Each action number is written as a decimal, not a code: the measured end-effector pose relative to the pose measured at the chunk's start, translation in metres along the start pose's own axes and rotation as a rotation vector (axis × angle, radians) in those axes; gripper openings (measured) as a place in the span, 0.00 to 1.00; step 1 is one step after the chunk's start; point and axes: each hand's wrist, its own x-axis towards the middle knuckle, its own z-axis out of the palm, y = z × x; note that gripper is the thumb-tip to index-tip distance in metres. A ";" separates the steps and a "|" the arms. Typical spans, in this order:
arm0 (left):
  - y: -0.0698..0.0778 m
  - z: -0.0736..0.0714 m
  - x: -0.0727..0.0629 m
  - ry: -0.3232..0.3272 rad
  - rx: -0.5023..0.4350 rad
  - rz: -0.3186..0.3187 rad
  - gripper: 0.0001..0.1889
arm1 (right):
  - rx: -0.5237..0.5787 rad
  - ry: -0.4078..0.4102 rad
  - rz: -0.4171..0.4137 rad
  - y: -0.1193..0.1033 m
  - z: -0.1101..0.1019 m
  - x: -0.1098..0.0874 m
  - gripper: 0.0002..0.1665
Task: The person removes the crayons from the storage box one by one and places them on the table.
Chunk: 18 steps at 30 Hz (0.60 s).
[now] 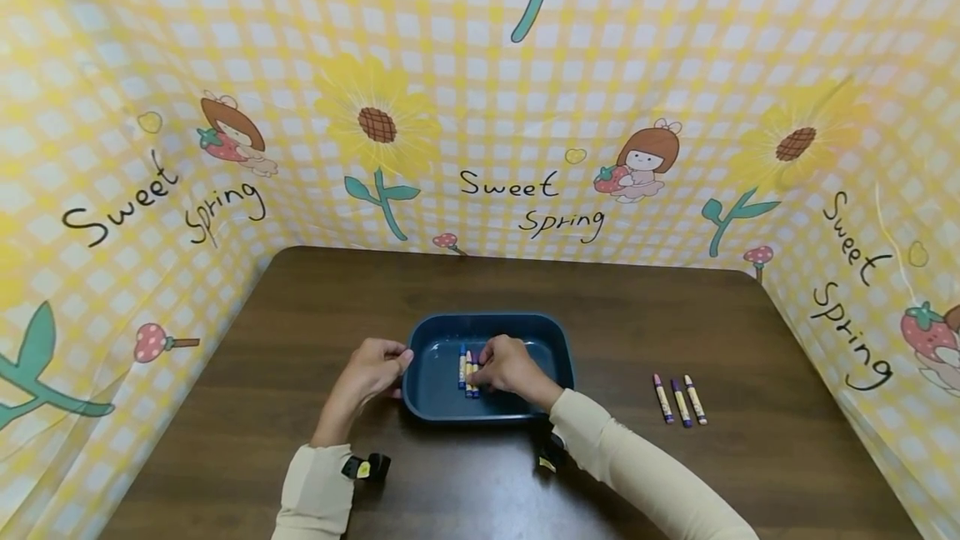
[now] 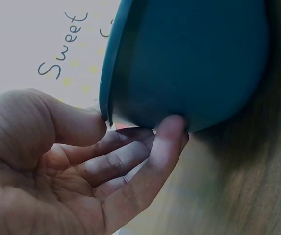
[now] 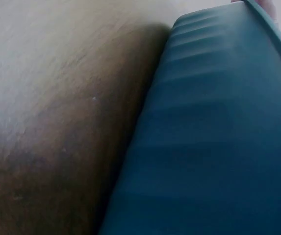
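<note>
A dark blue rectangular tray [image 1: 491, 418] sits on the table, with a small row of crayons in it. My left hand [image 1: 372, 369] grips the tray's left end. In the left wrist view its thumb [image 2: 79, 125] is at the rim and its fingers are against the outer wall. My right hand [image 1: 512, 367] reaches over the front rim into the tray and pinches a crayon [image 1: 476, 391], partly hidden by the fingertips. Beside it lie a blue-tipped crayon [image 1: 462, 369] and another crayon [image 1: 468, 377], side by side. The right wrist view shows only the tray's outer wall [image 3: 204, 127] and the table.
Three more crayons, one pink-tipped [image 1: 662, 398], one purple [image 1: 681, 403] and one pale-tipped [image 1: 695, 400], lie on the brown wooden table [image 1: 337, 290] right of the tray. A yellow checked cloth [image 1: 487, 107] hangs around the table's back and sides.
</note>
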 end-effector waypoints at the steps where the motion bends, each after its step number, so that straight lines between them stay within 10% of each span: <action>1: 0.000 0.000 0.000 0.001 0.001 0.003 0.19 | -0.006 0.000 -0.004 0.000 0.000 0.000 0.16; 18: 0.001 -0.001 0.001 -0.013 -0.017 -0.002 0.19 | 0.025 0.002 -0.018 0.001 0.000 0.001 0.10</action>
